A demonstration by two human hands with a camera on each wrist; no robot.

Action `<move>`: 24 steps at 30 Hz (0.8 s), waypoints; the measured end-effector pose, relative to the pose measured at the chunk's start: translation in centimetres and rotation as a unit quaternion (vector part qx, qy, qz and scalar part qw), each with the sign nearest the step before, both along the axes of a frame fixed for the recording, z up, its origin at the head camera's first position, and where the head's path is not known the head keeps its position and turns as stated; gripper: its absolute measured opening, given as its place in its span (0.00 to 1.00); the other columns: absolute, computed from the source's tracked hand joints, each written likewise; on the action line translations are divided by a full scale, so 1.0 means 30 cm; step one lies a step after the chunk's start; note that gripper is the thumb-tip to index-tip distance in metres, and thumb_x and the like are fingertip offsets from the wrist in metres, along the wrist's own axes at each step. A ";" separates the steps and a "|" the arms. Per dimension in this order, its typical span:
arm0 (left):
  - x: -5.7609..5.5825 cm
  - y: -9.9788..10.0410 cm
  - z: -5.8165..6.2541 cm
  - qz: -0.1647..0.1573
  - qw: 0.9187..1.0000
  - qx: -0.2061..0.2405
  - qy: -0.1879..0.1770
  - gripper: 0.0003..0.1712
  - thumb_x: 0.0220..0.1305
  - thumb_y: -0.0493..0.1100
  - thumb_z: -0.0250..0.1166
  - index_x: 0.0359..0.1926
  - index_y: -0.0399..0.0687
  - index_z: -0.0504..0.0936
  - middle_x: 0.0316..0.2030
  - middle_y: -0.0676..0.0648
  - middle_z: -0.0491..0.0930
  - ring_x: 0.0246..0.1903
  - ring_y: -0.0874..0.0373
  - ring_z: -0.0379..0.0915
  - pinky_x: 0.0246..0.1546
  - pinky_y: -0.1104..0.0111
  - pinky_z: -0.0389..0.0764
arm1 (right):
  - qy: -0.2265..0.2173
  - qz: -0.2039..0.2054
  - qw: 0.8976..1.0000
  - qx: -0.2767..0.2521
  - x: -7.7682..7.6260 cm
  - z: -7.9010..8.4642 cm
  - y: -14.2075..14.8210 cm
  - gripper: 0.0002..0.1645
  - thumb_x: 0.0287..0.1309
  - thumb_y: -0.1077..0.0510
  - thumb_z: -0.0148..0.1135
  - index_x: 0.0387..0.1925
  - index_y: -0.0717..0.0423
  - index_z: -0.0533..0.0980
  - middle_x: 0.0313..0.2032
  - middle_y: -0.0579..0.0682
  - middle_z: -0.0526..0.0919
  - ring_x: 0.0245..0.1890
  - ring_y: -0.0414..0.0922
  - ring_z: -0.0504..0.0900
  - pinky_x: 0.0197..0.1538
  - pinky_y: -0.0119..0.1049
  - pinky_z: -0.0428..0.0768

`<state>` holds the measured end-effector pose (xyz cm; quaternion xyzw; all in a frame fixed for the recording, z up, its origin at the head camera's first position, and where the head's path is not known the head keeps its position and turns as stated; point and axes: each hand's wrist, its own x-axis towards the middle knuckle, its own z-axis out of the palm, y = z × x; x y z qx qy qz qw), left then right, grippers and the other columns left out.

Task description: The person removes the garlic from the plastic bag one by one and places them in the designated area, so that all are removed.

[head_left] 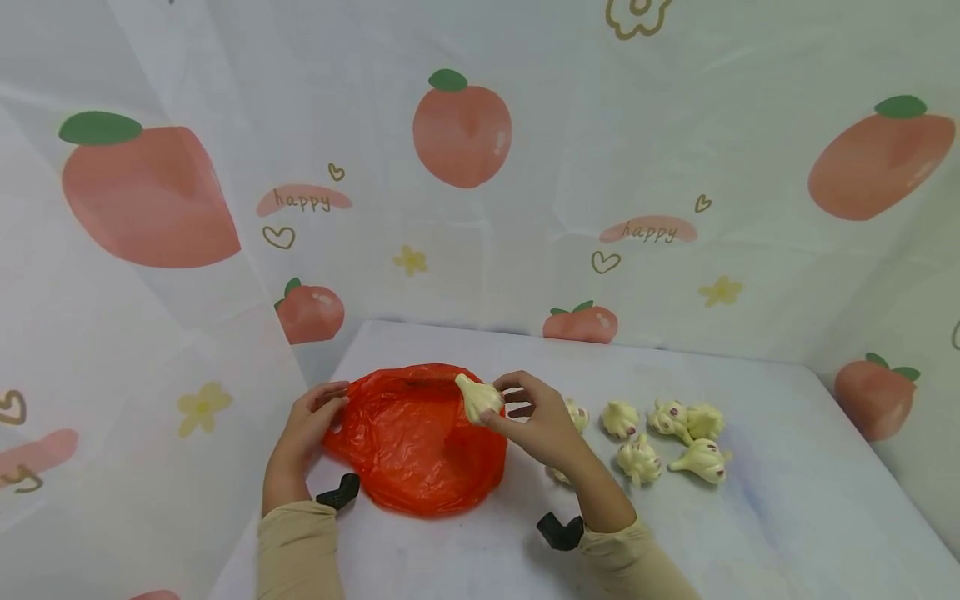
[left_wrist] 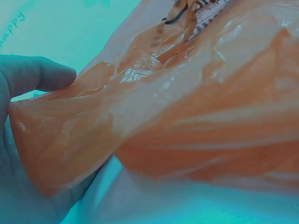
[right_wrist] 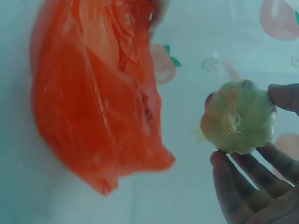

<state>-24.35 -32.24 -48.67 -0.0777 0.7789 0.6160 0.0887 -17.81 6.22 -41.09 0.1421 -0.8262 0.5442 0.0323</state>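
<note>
A red plastic bag (head_left: 420, 454) sits with its mouth spread open on the white table. At its left rim my left hand (head_left: 306, 421) grips the film; in the left wrist view a finger (left_wrist: 44, 74) lies along the edge and the film runs across the palm. My right hand (head_left: 543, 421) pinches a garlic bulb (head_left: 480, 398) between thumb and fingers above the bag's right rim. Its root end (right_wrist: 233, 121) faces the camera in the right wrist view, with the fingers (right_wrist: 252, 186) around one side.
Several garlic bulbs (head_left: 639, 460) lie loosely grouped on the table (head_left: 795, 517) to the right; some are partly hidden behind my right hand and forearm. Black wrist mounts (head_left: 561, 532) sit below both sleeves. A printed white cloth (head_left: 525, 242) hangs behind the table and along its sides.
</note>
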 end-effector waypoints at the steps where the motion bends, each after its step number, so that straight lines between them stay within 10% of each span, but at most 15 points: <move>1: -0.001 0.000 0.001 0.001 1.000 0.000 -0.002 0.31 0.82 0.51 0.57 0.78 0.48 0.66 0.76 0.38 0.67 0.69 0.44 0.67 0.50 0.80 0.81 | 0.002 -0.001 1.000 0.006 0.005 0.001 0.016 0.21 0.59 0.49 0.78 0.53 0.44 0.81 0.52 0.44 0.85 0.52 0.47 0.87 0.56 0.46 0.88; 24: 0.004 0.009 0.003 -0.001 1.000 -0.018 -0.006 0.32 0.82 0.51 0.57 0.79 0.49 0.65 0.77 0.38 0.66 0.71 0.44 0.68 0.51 0.80 0.81 | 0.009 0.073 0.992 0.099 0.010 -0.066 0.244 0.24 0.61 0.53 0.78 0.57 0.52 0.80 0.54 0.51 0.84 0.56 0.55 0.84 0.62 0.60 0.84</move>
